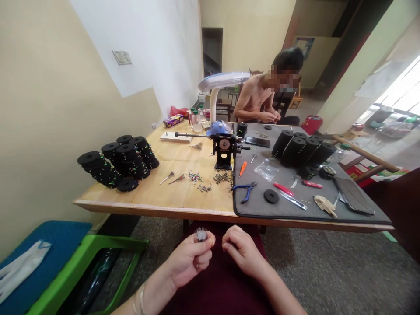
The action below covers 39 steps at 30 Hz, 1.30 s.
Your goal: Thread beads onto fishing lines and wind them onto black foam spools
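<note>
My left hand (193,258), with a bracelet at the wrist, is raised over my lap below the table's front edge. Between its thumb and fingers is a small bundle of thin greyish bristles (201,234), tips upward. Close to its right, my right hand (241,250) has thumb and fingers pressed together; whatever they pinch is too small to make out. The hands do not touch. On the table beyond lie a pile of coloured beads (195,176), a smaller pile of tiny pieces (204,188) and a heap of small brassy parts (223,177).
Stacked black foam spools (131,159) stand at the left, more spools (298,148) at the right. A black hand-cranked machine (224,151) is mid-table. Blue pliers (244,188) and a black ring (271,196) lie on the grey mat (256,205). A person (254,98) sits opposite, hands together.
</note>
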Motion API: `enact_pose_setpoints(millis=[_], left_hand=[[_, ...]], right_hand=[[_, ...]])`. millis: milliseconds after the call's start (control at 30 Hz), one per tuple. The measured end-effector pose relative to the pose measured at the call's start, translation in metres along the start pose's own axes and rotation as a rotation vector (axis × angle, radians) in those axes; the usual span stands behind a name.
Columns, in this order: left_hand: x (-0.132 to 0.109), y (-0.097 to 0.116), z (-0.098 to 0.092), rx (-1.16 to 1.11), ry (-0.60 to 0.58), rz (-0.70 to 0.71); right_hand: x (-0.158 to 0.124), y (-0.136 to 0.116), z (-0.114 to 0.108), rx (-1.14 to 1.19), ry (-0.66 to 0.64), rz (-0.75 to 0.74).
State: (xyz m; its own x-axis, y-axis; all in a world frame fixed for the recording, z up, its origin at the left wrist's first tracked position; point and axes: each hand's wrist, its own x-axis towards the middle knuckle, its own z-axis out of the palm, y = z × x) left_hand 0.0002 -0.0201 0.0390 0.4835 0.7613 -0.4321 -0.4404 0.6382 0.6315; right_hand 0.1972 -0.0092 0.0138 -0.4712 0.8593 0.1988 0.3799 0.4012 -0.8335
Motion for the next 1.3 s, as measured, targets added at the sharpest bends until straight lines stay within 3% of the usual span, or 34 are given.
enact_pose_setpoints(millis=[133, 300, 633, 833, 967, 1133, 1200, 1300], left_hand=[[-0.004, 0.006, 0.009, -0.05, -0.016, 0.008], [0.001, 0.006, 0.011, 0.105, -0.025, 0.05], [0.005, 0.019, 0.015, 0.51, 0.139, 0.306], [0.002, 0.024, 0.005, 0.497, 0.198, 0.344], [0.003, 0.022, 0.004, 0.476, 0.174, 0.335], [0.006, 0.02, 0.01, 0.362, 0.101, 0.258], [0.007, 0.021, 0.012, 0.323, 0.075, 0.232], [0.007, 0.02, 0.015, 0.302, 0.057, 0.212]], right_hand=[[-0.004, 0.014, 0.002, 0.017, 0.059, -0.032], [-0.01, 0.019, 0.003, 0.043, 0.069, 0.037], [0.014, -0.027, 0.005, 0.484, -0.038, 0.183], [0.009, -0.015, 0.004, 0.183, 0.184, 0.223], [-0.003, -0.008, -0.009, 0.46, 0.192, 0.346], [-0.015, 0.006, -0.025, 0.909, 0.339, 0.496], [-0.021, 0.013, -0.031, 0.959, 0.363, 0.514], [-0.032, 0.016, -0.037, 0.843, 0.309, 0.549]])
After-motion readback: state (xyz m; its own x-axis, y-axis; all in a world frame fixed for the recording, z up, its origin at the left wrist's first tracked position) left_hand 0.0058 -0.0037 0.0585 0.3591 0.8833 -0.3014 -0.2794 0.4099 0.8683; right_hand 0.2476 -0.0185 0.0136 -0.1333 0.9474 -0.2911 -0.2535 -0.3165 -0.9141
